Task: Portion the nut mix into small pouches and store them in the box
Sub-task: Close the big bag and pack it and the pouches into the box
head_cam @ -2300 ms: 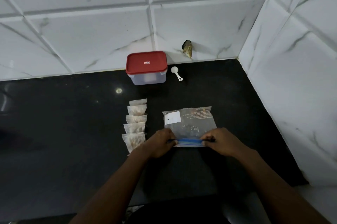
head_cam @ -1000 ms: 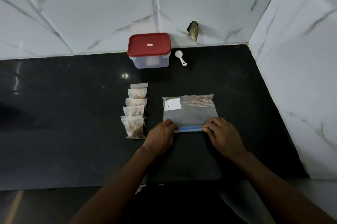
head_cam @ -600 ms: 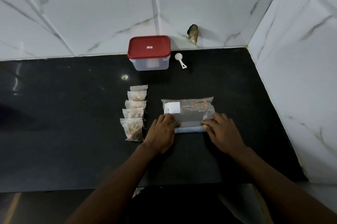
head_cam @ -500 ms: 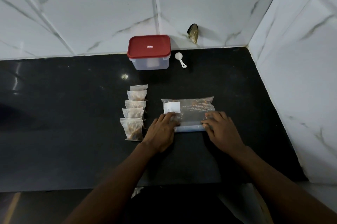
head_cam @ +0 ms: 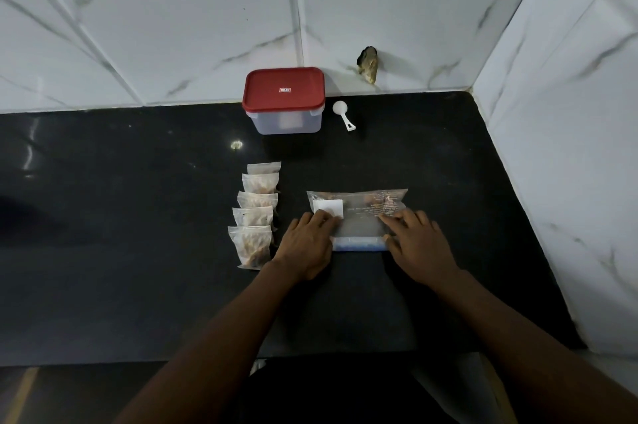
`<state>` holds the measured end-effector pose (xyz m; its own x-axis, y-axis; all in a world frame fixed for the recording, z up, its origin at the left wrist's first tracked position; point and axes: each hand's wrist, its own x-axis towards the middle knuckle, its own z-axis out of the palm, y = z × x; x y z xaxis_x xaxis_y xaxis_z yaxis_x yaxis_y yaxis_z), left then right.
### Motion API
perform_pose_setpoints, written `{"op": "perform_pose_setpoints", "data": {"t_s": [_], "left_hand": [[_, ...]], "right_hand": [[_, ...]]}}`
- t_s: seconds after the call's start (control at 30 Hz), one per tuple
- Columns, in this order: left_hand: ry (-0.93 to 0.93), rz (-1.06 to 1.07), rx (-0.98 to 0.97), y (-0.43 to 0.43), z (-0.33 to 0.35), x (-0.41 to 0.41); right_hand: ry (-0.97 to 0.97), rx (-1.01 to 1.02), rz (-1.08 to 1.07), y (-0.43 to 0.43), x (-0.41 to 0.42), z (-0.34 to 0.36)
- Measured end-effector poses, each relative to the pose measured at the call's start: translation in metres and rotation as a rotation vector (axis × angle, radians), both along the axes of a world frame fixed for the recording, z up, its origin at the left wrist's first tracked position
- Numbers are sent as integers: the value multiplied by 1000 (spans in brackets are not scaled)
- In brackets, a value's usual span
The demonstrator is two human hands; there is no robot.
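Observation:
A large clear zip bag (head_cam: 359, 213) with a blue seal strip and a white label lies flat on the black counter. My left hand (head_cam: 305, 244) presses flat on its left near part, fingers by the label. My right hand (head_cam: 419, 244) presses flat on its right near part. Both palms face down with fingers spread on the plastic. To the left, several small filled nut pouches (head_cam: 257, 213) lie in an overlapping column. A clear box with a red lid (head_cam: 283, 99), shut, stands at the back wall. A white scoop (head_cam: 343, 114) lies to the right of the box.
White marble-look tile walls close off the back and the right side (head_cam: 559, 147). A small brown broken spot (head_cam: 368, 64) marks the back wall. The black counter (head_cam: 121, 216) stretches left; its front edge runs just below my forearms.
Both hands slid from the blue seal strip forward onto the body of the big bag, pressing it flat. The bag looks shorter front to back. The camera view tilted slightly.

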<state>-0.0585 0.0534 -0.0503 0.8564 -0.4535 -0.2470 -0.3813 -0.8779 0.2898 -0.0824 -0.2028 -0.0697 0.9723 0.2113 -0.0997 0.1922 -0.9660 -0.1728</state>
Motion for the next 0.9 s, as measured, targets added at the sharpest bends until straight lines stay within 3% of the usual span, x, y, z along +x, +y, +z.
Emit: {"op": "perform_pose_setpoints", "data": {"t_s": [0.23, 0.53, 0.9], "left_hand": [[-20, -4, 43, 1, -2, 7], [-152, -107, -175, 12, -4, -10], [-48, -48, -204, 14, -9, -12]], "right_hand": [[34, 33, 1, -1, 3, 5], [-160, 179, 44, -8, -8, 3], [-22, 272, 91, -12, -16, 4]]}}
